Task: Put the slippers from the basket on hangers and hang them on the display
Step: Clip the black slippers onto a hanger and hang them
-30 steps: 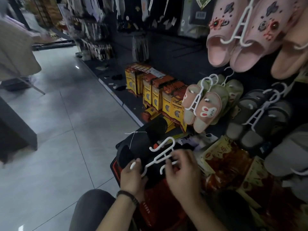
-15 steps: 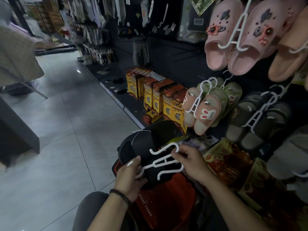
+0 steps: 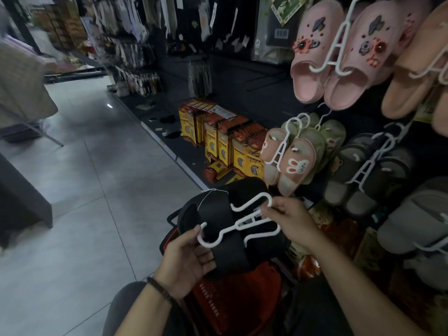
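A pair of black slippers lies above the red basket, tied with a thin white string. A white plastic hanger lies across them. My left hand holds the slippers from below, its thumb by the hanger's lower hook. My right hand pinches the hanger's upper hook end. On the display to the right hang pink slippers, bunny slippers and dark grey slippers, all on white hangers.
Yellow and orange boxed goods stand on the low black shelf beyond the basket. Grey tiled floor stretches to the left. Red and gold packets lie under the hanging slippers. A dark counter stands at far left.
The black slippers and the hanger have risen a little. My right hand moved from over the hanger's middle to its upper hook end. My left hand now cups the slippers from underneath.
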